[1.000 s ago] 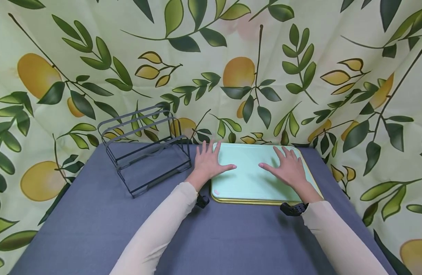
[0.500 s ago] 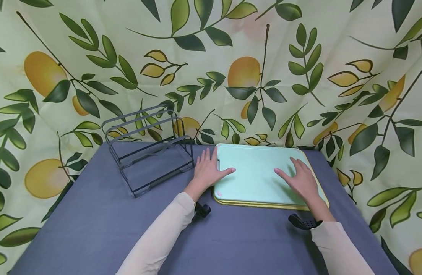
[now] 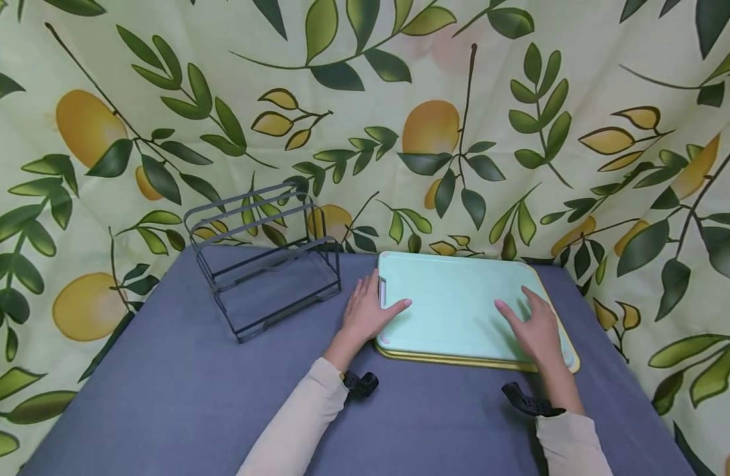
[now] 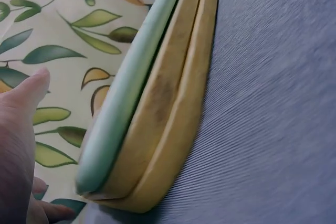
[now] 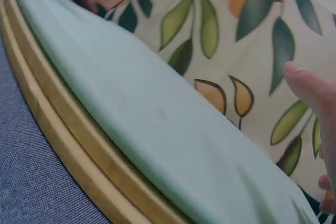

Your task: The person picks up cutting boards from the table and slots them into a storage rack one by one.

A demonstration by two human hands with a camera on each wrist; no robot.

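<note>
A stack of cutting boards lies flat on the table, a mint-green cutting board point(image 3: 454, 304) on top of two tan boards point(image 4: 173, 82). At the stack's left edge is my left hand point(image 3: 364, 314), its fingers along the side by the handle slot and its thumb spread over the green surface. My right hand point(image 3: 540, 330) is over the right part of the green board, thumb and fingers spread apart, casting a shadow on it. In the right wrist view, the thumb point(image 5: 312, 85) stands apart from the board's surface. Neither hand grips anything.
To the left of the boards stands a black wire rack point(image 3: 264, 264) with several upright loops. A blue-grey cloth point(image 3: 180, 390) covers the table. Behind it hangs a curtain point(image 3: 353, 92) printed with leaves and orange fruit.
The right hand has moved right and nearer the body, toward the stack's right edge. The left hand has come slightly nearer along the left edge. The head view has shifted a little.
</note>
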